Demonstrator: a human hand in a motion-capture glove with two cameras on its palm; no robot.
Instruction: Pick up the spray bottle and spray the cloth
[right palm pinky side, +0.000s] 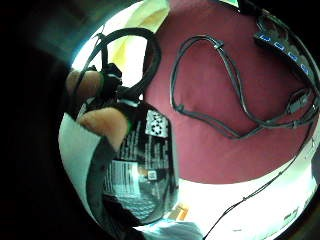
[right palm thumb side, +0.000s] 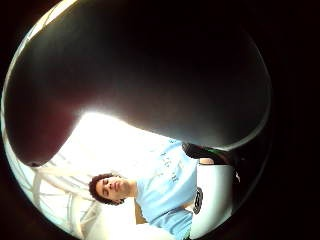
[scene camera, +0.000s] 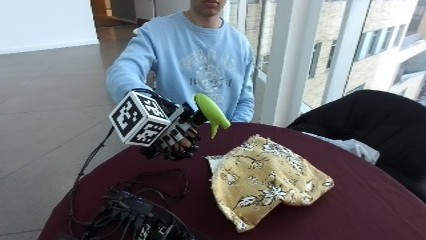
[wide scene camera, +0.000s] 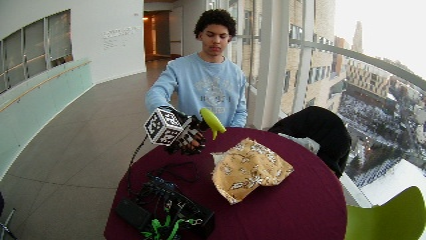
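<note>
My gloved right hand (scene camera: 176, 141) grips the spray bottle and holds it upright above the maroon table (scene camera: 346, 210). Only the bottle's green spray head (scene camera: 212, 113) shows above the fingers, and its nozzle points toward the cloth. The yellow floral cloth (scene camera: 266, 177) lies crumpled on the table just right of the hand. In the little finger side palm view the bottle's dark printed label (right palm pinky side: 145, 170) sits against the palm with bare fingertips (right palm pinky side: 102, 125) curled on it. A dark mass (right palm thumb side: 150, 65), close to the palm, fills the thumb side palm view. The wide outside view shows the hand (wide scene camera: 190, 141), green head (wide scene camera: 213, 122) and cloth (wide scene camera: 249, 170).
Black cables and a box of electronics (scene camera: 133, 212) lie on the near left of the table. A black jacket (scene camera: 373, 122) hangs over a chair at the right. A green chair (wide scene camera: 393, 215) stands at the near right.
</note>
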